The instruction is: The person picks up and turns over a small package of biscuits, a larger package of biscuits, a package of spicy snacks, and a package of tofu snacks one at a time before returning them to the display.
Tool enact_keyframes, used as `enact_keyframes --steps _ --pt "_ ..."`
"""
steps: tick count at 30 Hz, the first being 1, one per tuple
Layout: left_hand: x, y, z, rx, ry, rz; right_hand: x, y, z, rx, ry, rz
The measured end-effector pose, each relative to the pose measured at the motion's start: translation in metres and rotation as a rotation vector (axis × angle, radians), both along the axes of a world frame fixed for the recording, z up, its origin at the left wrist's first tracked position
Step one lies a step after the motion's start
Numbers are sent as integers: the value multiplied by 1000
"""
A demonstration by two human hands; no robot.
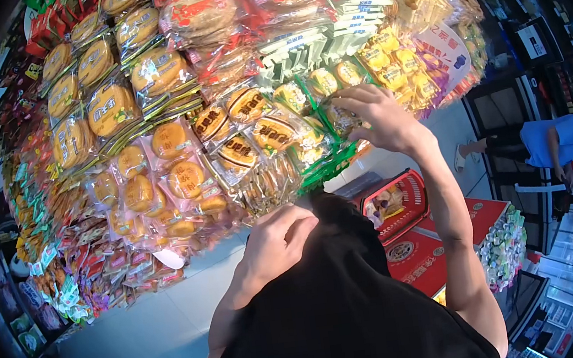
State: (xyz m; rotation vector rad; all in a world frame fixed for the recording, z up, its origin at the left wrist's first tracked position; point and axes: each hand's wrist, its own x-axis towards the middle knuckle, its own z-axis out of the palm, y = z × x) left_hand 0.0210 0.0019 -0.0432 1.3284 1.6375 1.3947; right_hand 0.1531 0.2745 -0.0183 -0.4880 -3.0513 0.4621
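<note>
My right hand [379, 119] reaches over the front of a piled snack display, thumb and fingers apart. Its fingertips are at small clear-wrapped packets [323, 83] beside a green plastic divider [322, 119]; whether they touch a packet is hard to tell. My left hand [279, 243] is curled closed in front of my black shirt [330, 302], just below the display's front edge, and nothing shows in it. Left of the divider lie wrapped round cakes with dark printed lettering [273, 132]. Pink-edged packs of round cakes [185, 179] are further left.
Behind are large yellow cake packs [112, 107], red-and-clear packs [201, 10], pale green packets [299, 48] and yellow packets [391, 66]. A red basket [414, 195] with packets inside is by my right arm, near a red stand [417, 256]. A person in blue [557, 138] is at the right.
</note>
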Motion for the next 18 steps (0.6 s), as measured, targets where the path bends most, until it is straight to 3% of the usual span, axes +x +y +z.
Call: enact_keyframes --steps 4,10,12,14,17,18 --pt "22 25 4 -31 -23 45 1 18 -9 -48 47 80" --pt "56 77 11 -127 -97 215 9 34 18 -402 174 49" --pt "65 90 6 -138 -342 342 14 36 27 -434 210 82" --pt "65 99 -9 -8 -405 347 18 38 35 -508 317 160" --pt "74 118 -4 245 -873 262 27 39 37 -600 437 233" --pt "77 124 2 246 -869 281 29 40 37 -636 516 292"
